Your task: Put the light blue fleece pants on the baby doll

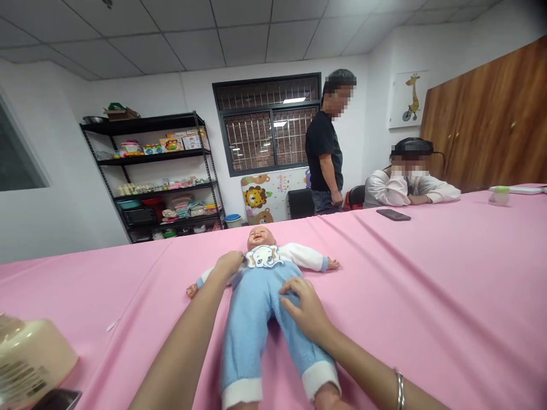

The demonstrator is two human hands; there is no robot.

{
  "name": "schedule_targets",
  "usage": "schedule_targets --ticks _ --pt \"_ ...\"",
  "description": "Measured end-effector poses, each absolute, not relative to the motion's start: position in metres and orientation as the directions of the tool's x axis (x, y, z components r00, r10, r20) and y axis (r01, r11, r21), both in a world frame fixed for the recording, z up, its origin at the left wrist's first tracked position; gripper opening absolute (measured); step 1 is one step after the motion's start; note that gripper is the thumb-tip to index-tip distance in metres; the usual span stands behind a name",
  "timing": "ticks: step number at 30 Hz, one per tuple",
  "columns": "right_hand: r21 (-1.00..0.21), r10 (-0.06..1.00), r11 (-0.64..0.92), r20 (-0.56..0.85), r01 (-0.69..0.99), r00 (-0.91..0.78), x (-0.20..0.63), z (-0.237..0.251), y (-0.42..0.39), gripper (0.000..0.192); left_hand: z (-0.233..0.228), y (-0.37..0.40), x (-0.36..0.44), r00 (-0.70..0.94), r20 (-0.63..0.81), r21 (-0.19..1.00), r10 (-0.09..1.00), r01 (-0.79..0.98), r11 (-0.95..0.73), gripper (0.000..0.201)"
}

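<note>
A baby doll (260,238) lies on its back on a pink cloth, arms spread. It wears light blue trousers (248,319), a white top with blue cuffs (301,256) and an elephant-face bib (264,257). My left hand (229,264) is at the doll's shoulder, by the edge of the bib. Its fingers are curled, and their tips are hidden. Across the thigh of the trousers lies my right hand (305,307), fingers loosely bent and a little apart, gripping nothing visible.
A cream bottle (32,359) lies at the near left on the pink tablecloth (427,296). Farther right are a phone (393,214) and a small green-lidded jar (499,196). One person (325,148) stands beyond the table; another (387,191) sits leaning on it. Stocked shelves (160,155) stand behind.
</note>
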State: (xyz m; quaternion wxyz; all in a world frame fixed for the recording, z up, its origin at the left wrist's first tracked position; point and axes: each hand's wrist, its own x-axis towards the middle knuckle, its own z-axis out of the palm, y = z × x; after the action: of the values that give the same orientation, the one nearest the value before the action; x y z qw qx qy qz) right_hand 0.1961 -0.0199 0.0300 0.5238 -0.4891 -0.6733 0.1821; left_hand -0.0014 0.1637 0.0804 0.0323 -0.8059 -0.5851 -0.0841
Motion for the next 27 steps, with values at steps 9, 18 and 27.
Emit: schedule_targets --ticks 9,18,27 --pt "-0.775 0.848 0.451 0.527 0.443 0.06 0.194 0.031 -0.021 0.011 0.075 0.187 -0.005 0.194 0.199 0.094 0.961 0.972 -0.216 0.025" --pt "-0.762 0.849 0.423 0.523 0.49 0.081 0.192 0.031 -0.02 0.01 0.059 0.194 -0.01 0.167 0.193 0.453 0.967 0.859 -0.239 0.052" --pt "-0.753 0.845 0.43 0.53 0.498 0.073 0.192 0.029 -0.019 0.011 0.065 0.173 -0.013 0.188 0.332 0.617 0.924 0.697 -0.364 0.03"
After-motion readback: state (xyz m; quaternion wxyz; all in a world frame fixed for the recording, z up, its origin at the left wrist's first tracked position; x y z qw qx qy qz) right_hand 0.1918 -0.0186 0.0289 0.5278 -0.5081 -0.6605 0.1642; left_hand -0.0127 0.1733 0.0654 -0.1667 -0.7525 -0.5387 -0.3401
